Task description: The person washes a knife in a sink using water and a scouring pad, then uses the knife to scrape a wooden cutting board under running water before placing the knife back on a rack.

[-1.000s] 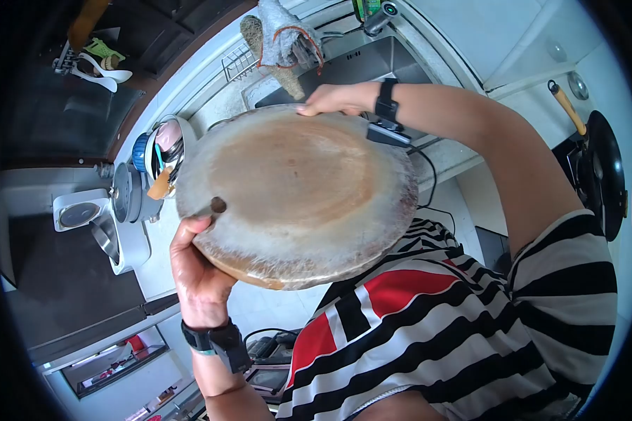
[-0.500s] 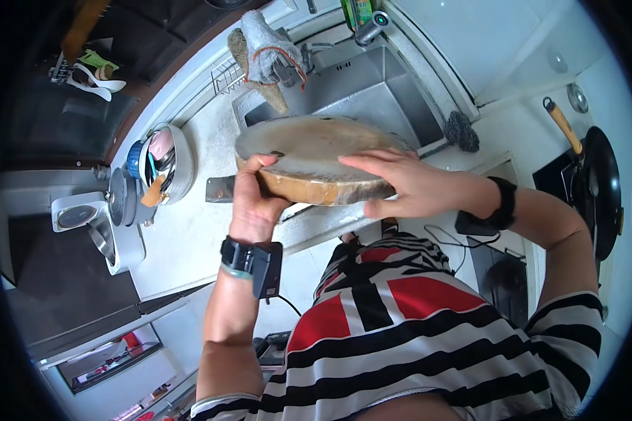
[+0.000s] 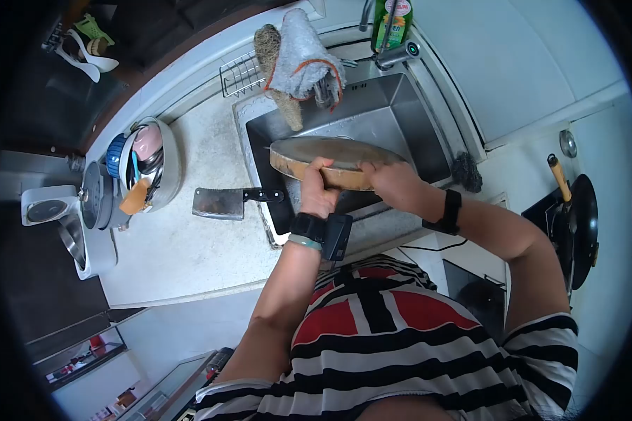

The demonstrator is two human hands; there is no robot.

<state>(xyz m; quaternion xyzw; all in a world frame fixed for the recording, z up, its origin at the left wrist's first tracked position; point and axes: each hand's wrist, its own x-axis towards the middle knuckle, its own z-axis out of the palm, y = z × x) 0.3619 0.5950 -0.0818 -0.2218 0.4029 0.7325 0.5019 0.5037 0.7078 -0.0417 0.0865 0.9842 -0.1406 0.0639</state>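
A thick round wooden board [image 3: 340, 151] is tilted over the steel sink [image 3: 418, 116], its near edge facing me. My left hand [image 3: 319, 189] grips this edge near its middle, thumb on top. Further right, my right hand [image 3: 398, 184] is closed on the same board, its fingertips curled at the rim. A cleaver [image 3: 219, 203] lies on the counter left of the sink, its black handle reaching over the sink's edge. The undersides of both hands' grips are partly hidden.
A grey cloth [image 3: 303, 63] and a loofah [image 3: 285, 109] hang by the faucet [image 3: 399, 55]. A green bottle [image 3: 391, 28] stands behind. Dark scrubber [image 3: 466, 172] at the sink's right corner; white basin [image 3: 170, 165] of utensils left; black wok [image 3: 584, 231] far right.
The board has gone from a nearly face-on view above the counter to a tilted position over the sink. Both hands have moved with it. The cleaver has come fully into view.
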